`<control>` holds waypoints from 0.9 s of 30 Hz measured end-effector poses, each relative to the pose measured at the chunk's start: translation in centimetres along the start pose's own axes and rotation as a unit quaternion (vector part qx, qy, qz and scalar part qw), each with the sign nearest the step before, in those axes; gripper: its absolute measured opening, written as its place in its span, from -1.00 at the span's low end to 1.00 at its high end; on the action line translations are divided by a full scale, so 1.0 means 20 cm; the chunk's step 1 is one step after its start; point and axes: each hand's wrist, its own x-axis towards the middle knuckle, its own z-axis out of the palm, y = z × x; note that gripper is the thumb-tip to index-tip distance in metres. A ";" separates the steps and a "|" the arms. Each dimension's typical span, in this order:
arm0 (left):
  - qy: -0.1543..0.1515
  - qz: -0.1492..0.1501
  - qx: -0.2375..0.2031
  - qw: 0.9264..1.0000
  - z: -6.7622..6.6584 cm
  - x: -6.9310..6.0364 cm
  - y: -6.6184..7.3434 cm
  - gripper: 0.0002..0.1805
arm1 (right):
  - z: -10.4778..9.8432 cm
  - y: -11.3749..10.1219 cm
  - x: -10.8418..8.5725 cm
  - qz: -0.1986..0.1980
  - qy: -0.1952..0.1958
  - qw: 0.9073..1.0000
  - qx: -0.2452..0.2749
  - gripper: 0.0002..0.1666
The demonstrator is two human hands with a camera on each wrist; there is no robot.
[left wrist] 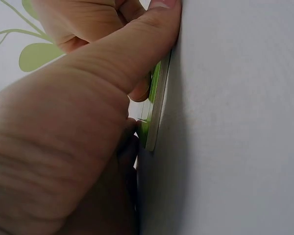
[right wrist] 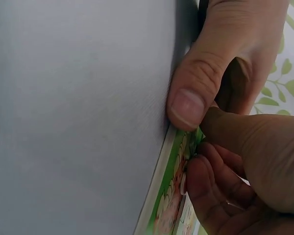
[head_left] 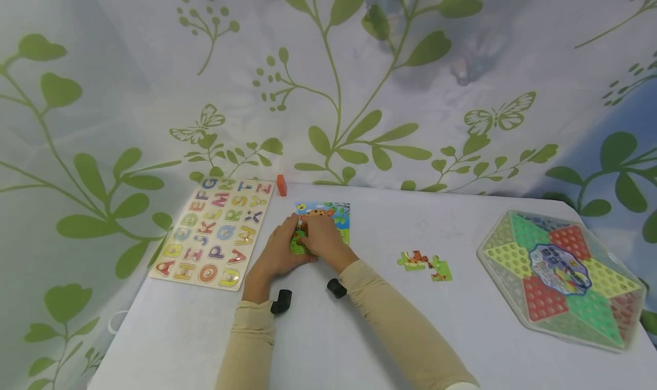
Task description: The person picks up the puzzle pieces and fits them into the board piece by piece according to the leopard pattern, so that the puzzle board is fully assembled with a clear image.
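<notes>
A small jigsaw puzzle (head_left: pixel 341 210) with a cartoon animal on green and blue lies flat on the table, partly covered by both hands. My left hand (head_left: pixel 282 244) holds its near left corner, fingers along the left side and thumb along the near edge. Over the middle of it, my right hand (head_left: pixel 323 239) has its fingers curled and pinches a small puzzle piece (right wrist: pixel 183 182), mostly hidden by the fingertips. In the right wrist view the left thumb presses at the puzzle's edge, close beside the right fingers.
Loose puzzle pieces (head_left: pixel 416 260) lie to the right of the hands. A wooden alphabet board (head_left: pixel 258 226) lies at the left, with an orange block (head_left: pixel 282 185) by its far corner. A hexagonal star-patterned game board (head_left: pixel 562 276) lies at the far right. Patterned fabric (head_left: pixel 328 82) hangs behind the table.
</notes>
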 end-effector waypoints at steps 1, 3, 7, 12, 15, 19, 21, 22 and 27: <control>0.000 0.000 0.001 1.000 0.00 0.00 0.00 0.29 | 0.00 0.00 0.00 0.003 -0.001 1.000 0.000 -0.67; 0.000 0.001 0.002 1.000 0.00 0.00 0.00 0.29 | 0.00 0.00 0.00 0.004 -0.002 1.000 0.006 -0.67; -0.005 0.003 0.005 1.000 0.00 0.00 0.00 0.28 | -0.02 0.03 -0.03 -0.015 -0.015 0.998 0.059 -0.67; -0.008 -0.001 0.006 1.000 0.00 0.00 0.01 0.27 | -0.07 0.11 -0.08 -0.034 -0.051 0.986 0.154 -0.59; -0.008 -0.002 0.011 1.000 0.00 0.00 0.01 0.28 | -0.11 0.18 -0.13 -0.042 -0.049 0.980 0.190 -0.56; -0.008 -0.009 0.017 1.000 0.00 0.00 0.01 0.31 | -0.18 0.30 -0.22 -0.027 -0.022 0.975 0.219 -0.54; -0.004 -0.016 0.016 1.000 0.00 0.00 0.01 0.31 | -0.22 0.39 -0.27 -0.013 -0.007 0.975 0.224 -0.55; -0.003 -0.018 0.013 1.000 0.00 0.00 0.01 0.30 | -0.24 0.44 -0.30 -0.005 0.000 0.974 0.226 -0.55; -0.011 -0.021 0.010 1.000 0.01 0.01 0.01 0.30 | -0.34 0.73 -0.52 0.026 0.038 0.976 0.214 -0.56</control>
